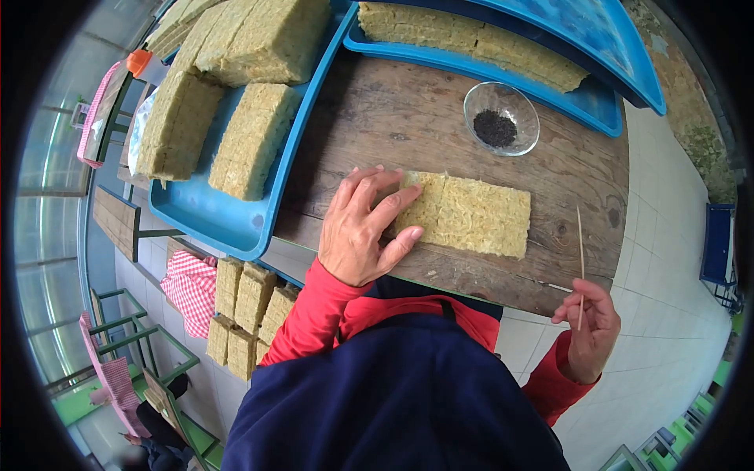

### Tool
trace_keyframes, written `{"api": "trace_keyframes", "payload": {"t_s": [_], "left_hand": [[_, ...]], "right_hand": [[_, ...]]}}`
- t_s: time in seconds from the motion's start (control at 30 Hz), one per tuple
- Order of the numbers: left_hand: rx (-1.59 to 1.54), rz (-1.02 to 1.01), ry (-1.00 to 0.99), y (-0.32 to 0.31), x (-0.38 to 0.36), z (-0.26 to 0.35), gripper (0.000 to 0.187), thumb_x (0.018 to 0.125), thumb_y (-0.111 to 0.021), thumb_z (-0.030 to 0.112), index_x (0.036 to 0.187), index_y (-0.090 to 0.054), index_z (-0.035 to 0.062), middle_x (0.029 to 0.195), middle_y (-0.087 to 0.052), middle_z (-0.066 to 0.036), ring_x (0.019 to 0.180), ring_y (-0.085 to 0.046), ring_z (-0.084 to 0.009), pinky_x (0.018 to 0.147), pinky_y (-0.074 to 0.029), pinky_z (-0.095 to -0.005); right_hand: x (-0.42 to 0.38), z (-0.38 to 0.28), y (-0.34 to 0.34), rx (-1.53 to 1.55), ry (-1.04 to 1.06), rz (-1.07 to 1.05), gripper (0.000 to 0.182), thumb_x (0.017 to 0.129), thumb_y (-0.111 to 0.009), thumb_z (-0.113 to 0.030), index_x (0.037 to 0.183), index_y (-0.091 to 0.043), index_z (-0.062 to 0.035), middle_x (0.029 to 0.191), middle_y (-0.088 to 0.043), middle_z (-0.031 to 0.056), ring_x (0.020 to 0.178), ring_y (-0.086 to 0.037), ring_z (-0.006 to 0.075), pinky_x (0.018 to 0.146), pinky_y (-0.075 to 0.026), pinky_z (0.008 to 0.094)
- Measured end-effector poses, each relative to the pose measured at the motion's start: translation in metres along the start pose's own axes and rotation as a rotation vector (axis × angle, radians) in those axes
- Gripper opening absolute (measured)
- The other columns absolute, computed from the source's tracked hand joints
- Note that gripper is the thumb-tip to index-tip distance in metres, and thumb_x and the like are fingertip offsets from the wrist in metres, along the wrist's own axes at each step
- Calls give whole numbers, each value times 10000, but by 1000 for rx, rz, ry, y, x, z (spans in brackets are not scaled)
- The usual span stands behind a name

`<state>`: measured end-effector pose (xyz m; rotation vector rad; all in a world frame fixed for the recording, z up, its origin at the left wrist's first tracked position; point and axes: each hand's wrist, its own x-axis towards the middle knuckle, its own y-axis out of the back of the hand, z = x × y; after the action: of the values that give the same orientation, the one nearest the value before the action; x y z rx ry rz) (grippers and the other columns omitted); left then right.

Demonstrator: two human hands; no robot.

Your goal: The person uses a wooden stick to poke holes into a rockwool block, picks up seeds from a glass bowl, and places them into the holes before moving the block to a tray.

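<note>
Two hands of mine are at work by the wooden table point(353, 133), each in its own state. My left hand point(361, 220) is loosely spread and grips nothing: its fingers rest across the left end of a pale yellow fibrous slab point(483, 218), with the thumb lying along the near edge. That slab lies flat near the table's near edge, and a thin seam crosses it close to my fingertips. My right hand point(591, 326) is out to the right, apart from the slab, pinching a thin wooden stick point(580, 251) between thumb and fingers; the stick's free end points toward the far side.

Beyond the slab, toward the far right, I have a clear glass bowl point(531, 133) with small dark grains point(495, 128) gathered in its bottom. On my left is a blue tray point(192, 208) bearing several thick fibrous blocks point(255, 141). Along the far edge sits another blue tray point(605, 118), with more slabs point(471, 39) in a row. Low on the near left, beside a red-and-white checked cloth point(191, 294), stand smaller blocks point(251, 302). My red sleeve point(314, 306) reaches the left wrist.
</note>
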<state>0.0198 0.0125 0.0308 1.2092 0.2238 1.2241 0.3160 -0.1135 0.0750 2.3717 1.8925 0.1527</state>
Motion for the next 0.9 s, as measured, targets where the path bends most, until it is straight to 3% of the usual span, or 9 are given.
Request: {"api": "trace_keyframes", "payload": {"t_s": [0.2, 0.3, 0.57, 0.7, 0.9], "left_hand": [[-60, 7, 51, -7, -1, -3, 413, 838, -643, 410, 1077, -707, 79, 1130, -627, -128, 1080, -567, -352, 934, -459, -449], [-57, 5, 28, -5, -1, -3, 376, 800, -698, 307, 1100, -688, 81, 1123, -618, -124, 1076, -570, -347, 927, -475, -461], [-81, -3, 68, -5, 0, -3, 364, 799, -698, 317, 1078, -699, 82, 1103, -634, -124, 1061, -591, -337, 959, -471, -485], [-74, 26, 72, -6, -3, -4, 327, 795, -702, 307, 1041, -714, 92, 1083, -650, -107, 1051, -602, -327, 960, -469, -498], [-65, 66, 99, -5, -7, -3, 235, 818, -650, 264, 892, -755, 68, 963, -697, -104, 1028, -622, -324, 1007, -429, -521]], "right_hand": [[10, -4, 18, -28, 0, 83, 207, 973, -554, -80, 1099, -606, 75, 788, -591, 85, 603, -583, 107, 556, -505, 225], [20, 1, 18, -130, 26, 126, 223, 987, -546, -120, 1089, -625, 61, 765, -588, 69, 589, -555, 86, 535, -482, 203], [49, 17, 1, -500, 11, 195, 223, 1006, -511, -130, 1062, -672, 15, 864, -611, 75, 698, -581, 101, 540, -476, 203], [55, 18, -22, -426, 146, 273, 220, 1002, -512, -119, 1050, -672, 23, 898, -628, 96, 719, -607, 125, 563, -501, 208], [67, -1, -84, -77, 190, 32, 129, 918, -597, 8, 1018, -676, 29, 927, -687, 137, 749, -639, 154, 608, -520, 230]]}}
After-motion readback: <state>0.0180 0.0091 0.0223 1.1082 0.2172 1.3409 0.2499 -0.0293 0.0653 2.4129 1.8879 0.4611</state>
